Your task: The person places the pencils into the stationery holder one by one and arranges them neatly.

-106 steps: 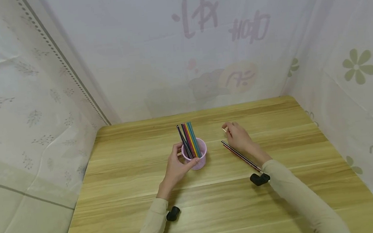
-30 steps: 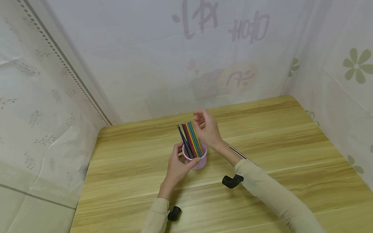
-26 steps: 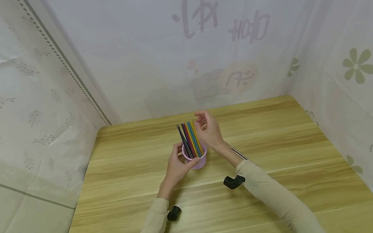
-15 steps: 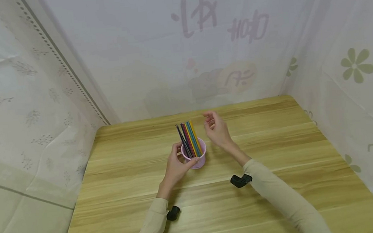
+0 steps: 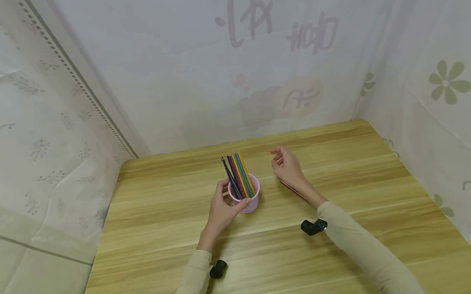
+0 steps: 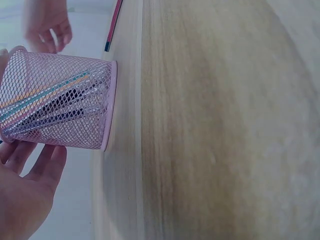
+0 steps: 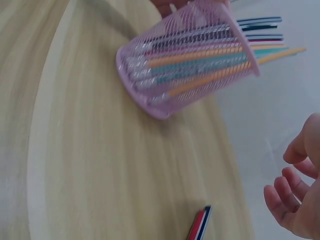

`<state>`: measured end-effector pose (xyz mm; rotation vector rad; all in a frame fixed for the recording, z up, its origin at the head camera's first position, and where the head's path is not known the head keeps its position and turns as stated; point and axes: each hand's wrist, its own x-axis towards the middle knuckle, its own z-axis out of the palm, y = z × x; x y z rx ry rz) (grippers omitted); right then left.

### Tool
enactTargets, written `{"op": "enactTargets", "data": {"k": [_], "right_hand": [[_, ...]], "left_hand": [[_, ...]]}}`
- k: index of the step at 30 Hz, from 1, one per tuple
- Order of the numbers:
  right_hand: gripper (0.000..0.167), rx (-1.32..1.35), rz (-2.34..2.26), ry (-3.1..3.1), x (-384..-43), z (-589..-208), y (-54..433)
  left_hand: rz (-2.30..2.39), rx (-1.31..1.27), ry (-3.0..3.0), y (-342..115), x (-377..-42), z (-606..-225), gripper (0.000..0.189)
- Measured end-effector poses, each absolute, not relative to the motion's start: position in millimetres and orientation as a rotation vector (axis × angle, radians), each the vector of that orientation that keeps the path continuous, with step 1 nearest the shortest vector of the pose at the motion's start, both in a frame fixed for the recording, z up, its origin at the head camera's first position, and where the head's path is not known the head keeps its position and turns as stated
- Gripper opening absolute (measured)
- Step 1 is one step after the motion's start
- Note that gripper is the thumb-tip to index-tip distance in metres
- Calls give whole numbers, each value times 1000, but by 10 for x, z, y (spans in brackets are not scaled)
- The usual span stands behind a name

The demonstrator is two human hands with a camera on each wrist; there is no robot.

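Observation:
My left hand (image 5: 223, 210) holds a pink mesh pencil cup (image 5: 250, 207), thumb at the near rim and fingers round its left side. Several coloured pencils (image 5: 238, 174) stand in the cup, leaning left: dark, red, yellow and teal ones. To the right of the cup, my right hand (image 5: 289, 168) hovers with loosely bent fingers and nothing between them, as the right wrist view also shows. Beneath its wrist, red and dark pencils (image 7: 199, 224) lie on the table, partly hidden by the hand and forearm in the head view.
The wood-grain table (image 5: 261, 269) reaches back to a pale printed curtain (image 5: 196, 76), with more curtain on both sides. A black wrist device (image 5: 313, 226) sits at my right cuff and another black device (image 5: 218, 269) at my left cuff.
My right hand has let go of a yellow pencil, now standing in the cup, and has moved right, back over the pencils on the table. The left hand keeps its hold on the cup.

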<state>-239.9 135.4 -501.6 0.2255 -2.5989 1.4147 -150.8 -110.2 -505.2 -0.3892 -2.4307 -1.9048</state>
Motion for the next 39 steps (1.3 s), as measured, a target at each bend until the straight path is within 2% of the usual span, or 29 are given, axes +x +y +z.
{"op": "enactTargets", "data": {"k": [8, 18, 39], "right_hand": [[33, 196, 1329, -2747, -2386, -5144, 1526], [24, 274, 1201, -2819, -2365, -5267, 1662], [23, 297, 1105, -2971, -2308, -5411, 1763]], "left_hand": [[-1916, -390, -2423, -1114, -1511, -5054, 77], [-1877, -422, -2437, -1111, -1503, -5032, 77], [-1899, -410, -2418, -1111, -1509, -5056, 77]]}}
